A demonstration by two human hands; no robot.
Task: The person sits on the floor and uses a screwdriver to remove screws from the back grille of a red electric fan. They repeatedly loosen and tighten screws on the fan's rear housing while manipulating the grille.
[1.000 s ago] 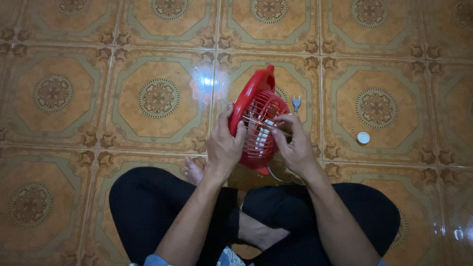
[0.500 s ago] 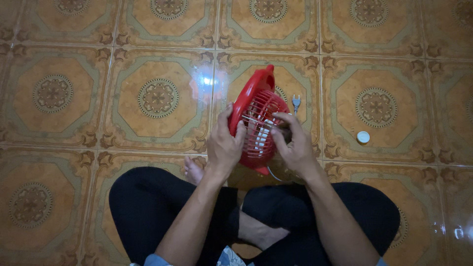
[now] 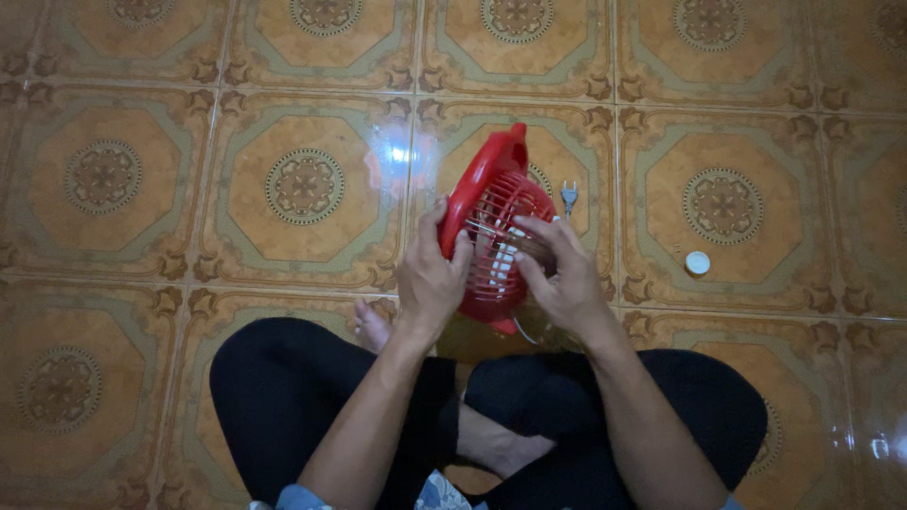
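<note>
While both hands work above the crossed legs, the entries stand as follows.

Held item: small red fan, grille facing the person, tilted, lifted off the floor just beyond the knees.

Long axis: from the base edge nearest the lap up and away to the handle at the top, leaning slightly to the right.

Left hand: closed around the fan's left rim, thumb over the front edge, fingers behind; it carries the weight.

Right hand: on the grille face, fingertips pressed to the wire bars near the centre; whether it pinches a bar or only rests there I cannot tell.

Nearer hand: the right lies over the grille's middle; the left sits at the rim, to the side of it.

Cord plug: on the floor just beyond the right hand, past the fan's right edge.

White cap: small round piece, well to the right of the right hand, lying apart on the tiled floor.
</note>
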